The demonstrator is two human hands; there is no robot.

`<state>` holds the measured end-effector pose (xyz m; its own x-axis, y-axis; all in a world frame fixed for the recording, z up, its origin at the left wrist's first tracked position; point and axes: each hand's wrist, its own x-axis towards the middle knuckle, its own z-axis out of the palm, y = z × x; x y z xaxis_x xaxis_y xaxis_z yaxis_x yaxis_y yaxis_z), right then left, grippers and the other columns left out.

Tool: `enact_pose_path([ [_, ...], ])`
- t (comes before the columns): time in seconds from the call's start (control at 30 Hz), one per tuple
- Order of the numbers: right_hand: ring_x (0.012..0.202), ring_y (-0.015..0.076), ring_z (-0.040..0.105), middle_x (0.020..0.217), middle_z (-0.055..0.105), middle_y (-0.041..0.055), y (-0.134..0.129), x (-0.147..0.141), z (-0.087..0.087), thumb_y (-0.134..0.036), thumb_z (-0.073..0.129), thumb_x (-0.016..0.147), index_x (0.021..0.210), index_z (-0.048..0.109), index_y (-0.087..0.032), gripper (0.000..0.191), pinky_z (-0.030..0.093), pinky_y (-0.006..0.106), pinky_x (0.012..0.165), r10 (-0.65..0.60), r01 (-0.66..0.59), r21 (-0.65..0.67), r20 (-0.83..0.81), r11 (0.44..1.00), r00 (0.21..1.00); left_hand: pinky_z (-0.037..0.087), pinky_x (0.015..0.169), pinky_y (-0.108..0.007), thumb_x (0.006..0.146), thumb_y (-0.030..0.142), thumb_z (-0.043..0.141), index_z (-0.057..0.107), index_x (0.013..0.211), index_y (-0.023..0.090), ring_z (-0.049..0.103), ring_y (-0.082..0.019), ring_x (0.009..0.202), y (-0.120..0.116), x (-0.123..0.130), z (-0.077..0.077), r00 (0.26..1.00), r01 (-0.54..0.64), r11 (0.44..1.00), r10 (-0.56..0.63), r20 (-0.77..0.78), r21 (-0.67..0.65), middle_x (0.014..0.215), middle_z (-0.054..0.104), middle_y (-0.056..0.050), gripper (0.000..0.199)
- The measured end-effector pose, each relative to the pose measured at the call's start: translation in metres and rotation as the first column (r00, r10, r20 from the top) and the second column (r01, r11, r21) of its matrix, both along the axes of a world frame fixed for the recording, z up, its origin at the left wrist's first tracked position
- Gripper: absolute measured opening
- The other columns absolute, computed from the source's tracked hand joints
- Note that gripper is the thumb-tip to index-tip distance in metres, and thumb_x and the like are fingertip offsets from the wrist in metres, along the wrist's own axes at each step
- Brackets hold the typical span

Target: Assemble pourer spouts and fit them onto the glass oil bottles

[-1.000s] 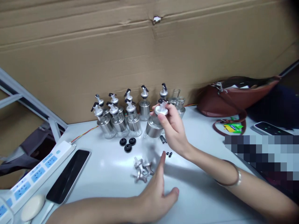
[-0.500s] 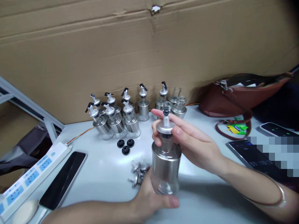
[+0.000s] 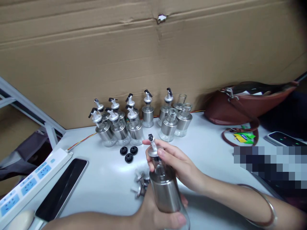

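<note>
A glass bottle with a steel sleeve (image 3: 165, 191) tilts to the left above the table's near part. Around its lower body wraps my left hand (image 3: 155, 210). My right hand (image 3: 178, 159) pinches the silver and black pourer (image 3: 153, 150) seated in its neck. Behind stand several similar bottles (image 3: 135, 129) with pourers, and at their right three bottles (image 3: 169, 127) whose necks bear no pourer. Three black rubber stoppers (image 3: 129, 157) lie in front of the row. Beside my left hand is a small pile of silver pourer tops (image 3: 140, 185), partly hidden.
A power strip (image 3: 31, 185), a phone (image 3: 62, 188) and a white rounded object (image 3: 22, 220) lie at left. At right are a brown bag (image 3: 249, 105), a green-yellow packet (image 3: 244, 138) and a dark device (image 3: 283, 139). Cardboard (image 3: 96, 64) stands behind.
Both hands have moved down and a little left with the bottle, which now leans left instead of standing upright. The bottles behind show more fully.
</note>
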<state>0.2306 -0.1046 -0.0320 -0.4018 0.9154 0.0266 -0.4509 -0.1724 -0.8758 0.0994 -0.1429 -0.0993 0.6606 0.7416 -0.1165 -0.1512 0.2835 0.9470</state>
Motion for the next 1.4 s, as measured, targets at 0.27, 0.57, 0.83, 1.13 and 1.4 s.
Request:
enact_pose_path([
  [0.27,0.070,0.0104,0.059,0.076,0.063,-0.0010,-0.008,-0.007,-0.004,-0.047,0.070,0.080,0.097,0.061,-0.020,0.034,0.046,0.021,0.065,-0.229,0.216,0.094,0.157,0.972,0.961,0.042,0.074,-0.034,0.061,0.047,0.075,0.060,0.084,0.011,0.055,-0.022,0.078,0.001,0.004,0.005,1.000,-0.013,0.999,0.012,0.020,0.041,0.081,0.058,-0.009,0.045],
  [0.57,0.071,0.0130,0.059,0.077,0.061,0.0006,-0.011,0.000,0.009,-0.043,0.052,0.092,0.094,0.055,-0.019,0.024,0.046,0.025,0.064,-0.260,0.132,0.319,0.403,0.939,0.877,0.040,0.067,-0.030,0.058,0.048,0.076,0.057,0.081,0.012,0.051,-0.017,0.070,0.001,0.006,0.005,0.999,0.016,0.999,-0.017,0.033,0.040,0.075,0.054,-0.007,0.046],
  [0.83,0.063,0.0091,0.057,0.072,0.053,-0.0038,0.006,0.002,-0.006,-0.054,0.055,0.089,0.092,0.048,-0.018,0.036,0.049,0.025,0.065,0.072,-0.075,0.075,0.046,0.994,0.996,0.036,0.059,-0.027,0.055,0.059,0.076,0.067,0.077,0.010,0.051,-0.016,0.063,-0.001,0.000,-0.007,0.999,0.022,0.991,-0.016,-0.042,0.130,0.066,0.054,-0.006,0.054],
  [1.13,0.054,0.0093,0.062,0.066,0.057,-0.0039,0.020,0.002,-0.015,-0.058,0.061,0.083,0.088,0.056,-0.015,0.044,0.056,0.028,0.062,0.266,-0.276,-0.044,-0.154,0.960,0.952,0.042,0.066,-0.031,0.049,0.075,0.072,0.066,0.076,0.013,0.054,-0.018,0.066,-0.004,0.005,-0.018,0.993,0.074,0.987,-0.059,-0.106,0.144,0.064,0.057,-0.004,0.068],
  [1.4,0.052,0.0094,0.061,0.064,0.059,-0.0016,0.008,0.000,-0.006,-0.063,0.058,0.082,0.084,0.057,-0.013,0.050,0.055,0.027,0.058,0.236,-0.248,-0.050,-0.174,0.967,0.956,0.042,0.060,-0.029,0.046,0.060,0.081,0.066,0.079,0.011,0.054,-0.017,0.067,-0.006,0.004,-0.017,0.988,0.043,0.991,-0.024,-0.150,0.126,0.072,0.058,-0.007,0.061],
])
